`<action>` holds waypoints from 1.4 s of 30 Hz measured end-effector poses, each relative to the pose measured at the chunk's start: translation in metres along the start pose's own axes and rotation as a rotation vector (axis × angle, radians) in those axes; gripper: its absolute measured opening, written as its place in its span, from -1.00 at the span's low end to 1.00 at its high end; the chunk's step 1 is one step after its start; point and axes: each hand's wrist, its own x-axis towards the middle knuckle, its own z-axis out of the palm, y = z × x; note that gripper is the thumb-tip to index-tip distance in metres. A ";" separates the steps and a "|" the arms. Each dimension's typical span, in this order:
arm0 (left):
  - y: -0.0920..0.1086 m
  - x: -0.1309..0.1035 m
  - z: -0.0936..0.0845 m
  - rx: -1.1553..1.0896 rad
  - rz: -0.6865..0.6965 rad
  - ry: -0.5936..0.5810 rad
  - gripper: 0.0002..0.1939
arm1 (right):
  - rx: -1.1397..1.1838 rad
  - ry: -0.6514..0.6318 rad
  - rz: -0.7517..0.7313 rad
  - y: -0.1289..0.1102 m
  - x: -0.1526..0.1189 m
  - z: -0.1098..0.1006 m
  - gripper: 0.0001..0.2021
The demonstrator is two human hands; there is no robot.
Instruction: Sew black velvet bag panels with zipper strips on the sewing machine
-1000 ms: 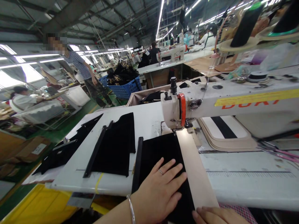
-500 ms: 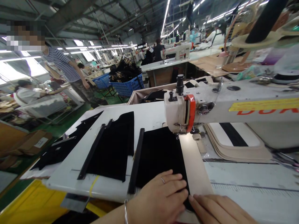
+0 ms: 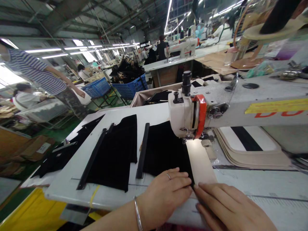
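Note:
A black fabric panel [image 3: 163,150] with a dark strip along its left edge lies under the head of a sewing machine [image 3: 185,112]. It overlaps a beige piece [image 3: 202,163] on its right. My left hand [image 3: 166,189] rests flat on the panel's near end, fingers stretched out, a ring and a bracelet on it. Just right of it, my right hand [image 3: 228,205] lies with fingers extended over the near end of the beige piece, fingertips at the black edge. The near corner of both pieces is partly hidden by my hands.
Another black panel [image 3: 113,154] lies left on the white table, with more black pieces [image 3: 64,150] beyond. Beige rounded panels [image 3: 252,150] are stacked behind the machine's needle area. Blue crates [image 3: 130,86] stand ahead. A person in a striped top [image 3: 38,70] is at the left.
The black panel and beige piece have slid away from me under the machine head, both hands moving forward with them. The striped-top person appears farther left.

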 end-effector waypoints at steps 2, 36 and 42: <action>-0.006 0.004 0.001 0.015 0.006 0.019 -0.77 | 0.018 0.000 0.037 0.001 0.004 0.002 -0.73; -0.095 0.061 0.019 0.070 -0.187 0.057 -0.77 | -0.044 -0.267 0.190 0.056 0.057 0.039 -0.50; -0.096 0.063 0.021 0.049 -0.212 0.085 -0.78 | -0.030 -0.256 0.190 0.057 0.057 0.041 -0.49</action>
